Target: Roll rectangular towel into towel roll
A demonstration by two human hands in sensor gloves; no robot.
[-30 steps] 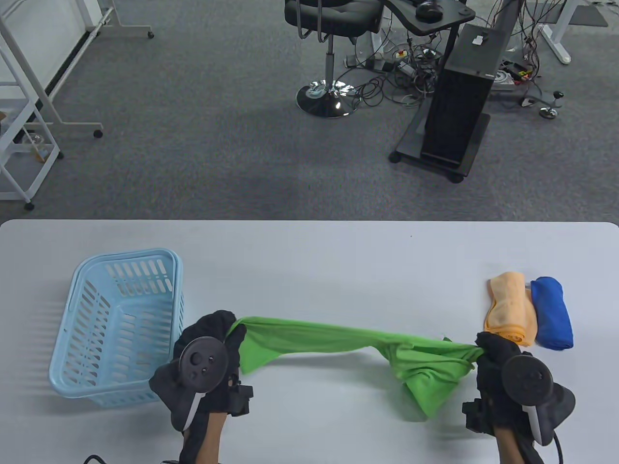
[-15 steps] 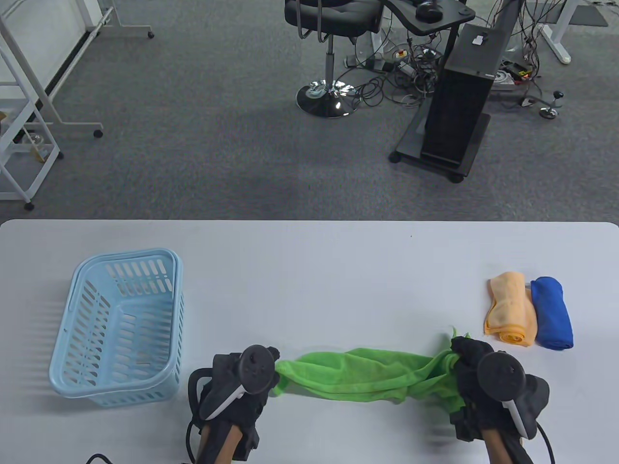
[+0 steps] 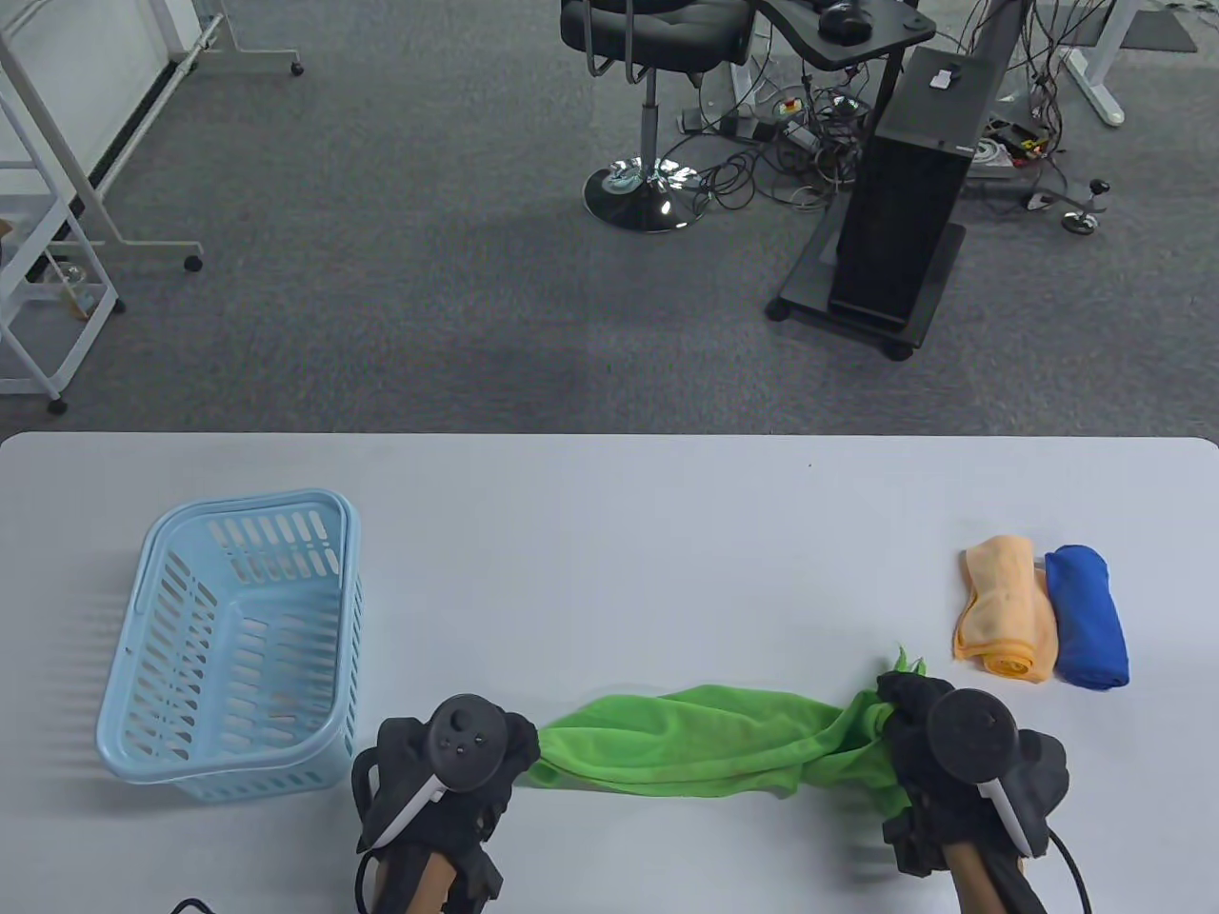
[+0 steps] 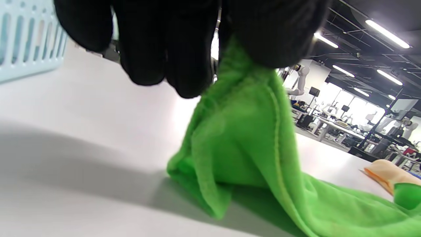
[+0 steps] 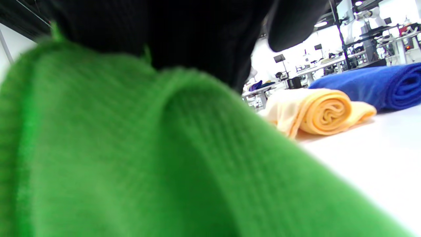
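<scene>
On the white table [image 3: 609,533] our left hand [image 3: 457,762] and right hand [image 3: 938,752] — each pinching an end — have lowered the green towel [image 3: 695,747] nearer.

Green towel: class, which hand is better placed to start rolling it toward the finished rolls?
Left, probably. The left hand grips the green towel at the end farthest from the orange roll; the right hand holds the near end.

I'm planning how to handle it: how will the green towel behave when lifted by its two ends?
Probably floppy: the green towel sags and bunches between the left hand and right hand. Likely light, since pinched ends carry it. Its fuzzy weave suggests it won't slip easily.
</scene>
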